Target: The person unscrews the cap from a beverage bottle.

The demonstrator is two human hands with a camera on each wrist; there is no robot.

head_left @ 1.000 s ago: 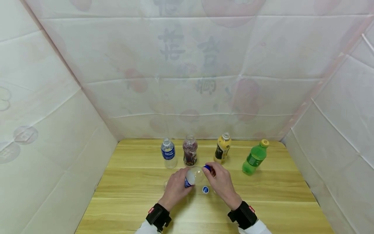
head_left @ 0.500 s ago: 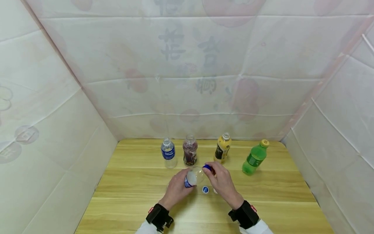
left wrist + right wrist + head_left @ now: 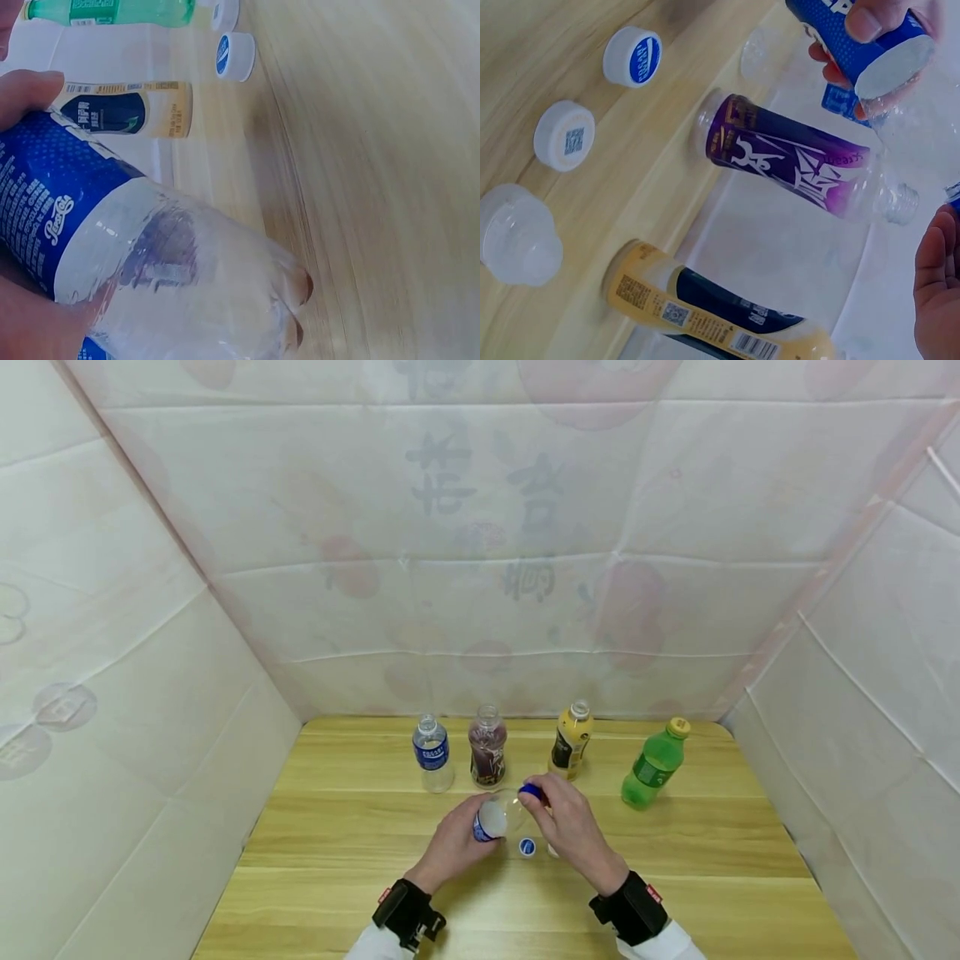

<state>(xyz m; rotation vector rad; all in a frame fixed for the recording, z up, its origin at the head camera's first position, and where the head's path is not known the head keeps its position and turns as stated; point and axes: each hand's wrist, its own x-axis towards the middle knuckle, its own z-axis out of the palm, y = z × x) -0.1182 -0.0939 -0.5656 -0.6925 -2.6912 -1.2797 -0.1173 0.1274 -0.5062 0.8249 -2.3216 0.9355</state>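
My left hand [image 3: 453, 839] grips a clear soda bottle [image 3: 491, 820] round its blue label, and the bottle tilts with its neck toward the right. At the neck end, my right hand [image 3: 570, 827] pinches a blue cap [image 3: 531, 791] between thumb and fingers. How far the cap sits on the neck is hidden by those fingers. In the left wrist view the bottle's clear lower part [image 3: 195, 270] looks free of liquid. A white cap with a blue top [image 3: 634, 56] lies on the table below the bottle, beside a white cap with a printed code [image 3: 564, 136].
Behind the hands stand a blue-labelled clear bottle [image 3: 432, 755], a purple-labelled bottle [image 3: 488, 747] and a yellow bottle [image 3: 571, 742], all uncapped. Right of them is a green bottle [image 3: 652, 764] with a yellow cap. A translucent cap [image 3: 517, 236] lies on the wooden table [image 3: 337, 860].
The held bottle has turned slightly in my left hand. My right wrist has shifted a little to the right, its fingers staying on the blue cap. The standing bottles have not moved.
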